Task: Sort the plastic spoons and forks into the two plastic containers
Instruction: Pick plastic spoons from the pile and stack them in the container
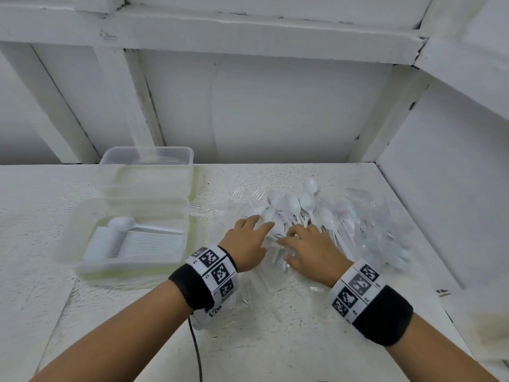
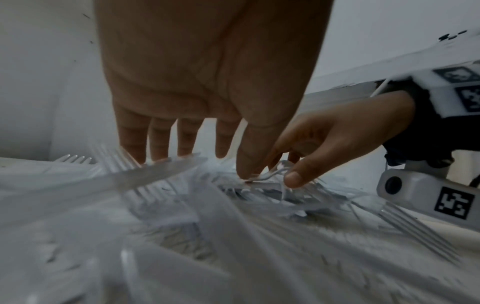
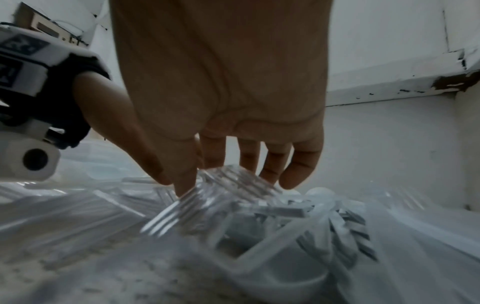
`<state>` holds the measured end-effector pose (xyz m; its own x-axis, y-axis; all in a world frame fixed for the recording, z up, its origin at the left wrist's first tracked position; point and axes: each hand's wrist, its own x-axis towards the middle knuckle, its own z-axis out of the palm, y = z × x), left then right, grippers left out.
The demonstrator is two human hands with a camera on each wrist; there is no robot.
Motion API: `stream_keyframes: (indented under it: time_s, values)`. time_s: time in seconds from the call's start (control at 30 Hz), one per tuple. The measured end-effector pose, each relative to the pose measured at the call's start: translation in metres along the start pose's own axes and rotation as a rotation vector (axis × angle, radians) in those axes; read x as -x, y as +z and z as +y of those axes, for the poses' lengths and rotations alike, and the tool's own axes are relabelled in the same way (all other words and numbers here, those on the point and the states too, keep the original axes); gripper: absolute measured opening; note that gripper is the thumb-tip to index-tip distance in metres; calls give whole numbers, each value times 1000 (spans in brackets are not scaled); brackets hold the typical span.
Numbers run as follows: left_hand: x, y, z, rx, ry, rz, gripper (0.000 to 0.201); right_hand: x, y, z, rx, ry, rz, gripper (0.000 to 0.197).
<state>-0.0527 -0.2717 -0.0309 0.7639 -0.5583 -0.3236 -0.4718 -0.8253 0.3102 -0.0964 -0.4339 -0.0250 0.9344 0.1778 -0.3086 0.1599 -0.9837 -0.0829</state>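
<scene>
On the white table two clear plastic containers stand at the left. The near container (image 1: 91,268) holds a neat stack of white spoons (image 1: 143,239); the far container (image 1: 148,158) looks empty. To their right lies a mixed pile of white spoons (image 1: 298,204) and clear forks (image 1: 239,194). My left hand (image 1: 259,232) reaches into the pile with straight fingers (image 2: 159,142), its thumb tip pressing on the cutlery. Beside it my right hand (image 1: 296,244) curls its thumb and fingers around a bundle of clear forks (image 3: 168,214). Much of the pile under both hands is hidden.
A white wall and a ledge (image 1: 440,216) close off the table at the right, just behind the pile. A dark cable (image 1: 197,351) hangs from my left wrist band near the table's front edge. More clear cutlery (image 1: 385,232) spreads towards the right wall.
</scene>
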Motion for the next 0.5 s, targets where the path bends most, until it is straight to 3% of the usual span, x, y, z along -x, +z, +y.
stream_keyframes:
  time_s: [0.13,0.27,0.37,0.5]
  values:
    - [11,4,-4,-71,5,-18,53,7,6,-7,21,-56,-1,46]
    - [25,8,-12,-99,-11,-17,52,11,13,-16,15,-142,-76,77]
    - [35,11,-17,-129,-46,-21,51,13,10,-23,-116,-230,-78,51]
    - [42,10,-15,-175,-124,56,44,11,3,-16,-405,-256,59,38]
